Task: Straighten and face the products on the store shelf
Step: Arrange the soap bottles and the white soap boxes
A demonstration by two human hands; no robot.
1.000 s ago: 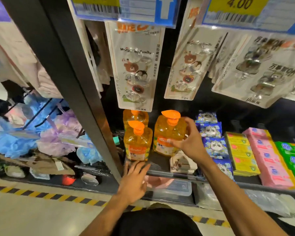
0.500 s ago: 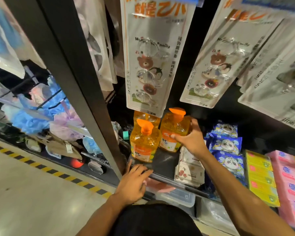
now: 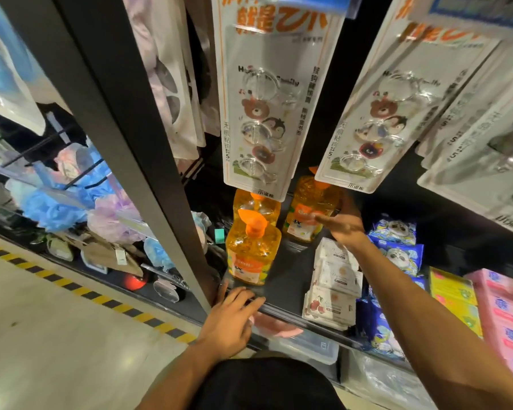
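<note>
Three orange pump bottles stand at the left end of the dark shelf point(image 3: 290, 279). The front bottle point(image 3: 252, 253) faces me, with a second bottle point(image 3: 259, 204) right behind it. My right hand point(image 3: 342, 227) holds the third bottle point(image 3: 307, 216) from its right side, fingers across the label; the hand is blurred. That bottle's pump is hidden behind a hanging pack. My left hand point(image 3: 234, 310) rests flat on the shelf's front edge just below the front bottle, fingers spread.
Hook packs point(image 3: 258, 113) hang low over the bottles. White wipe packs point(image 3: 335, 279), blue panda packs point(image 3: 397, 247) and yellow and pink boxes point(image 3: 453, 294) fill the shelf to the right. A black upright post point(image 3: 131, 128) stands left, with bath sponges point(image 3: 57, 202) beyond.
The right bottle has been pushed back deeper on the shelf with my right hand on it. My head moved closer, so the hanging packs now cover the bottle tops. My left hand stayed put.
</note>
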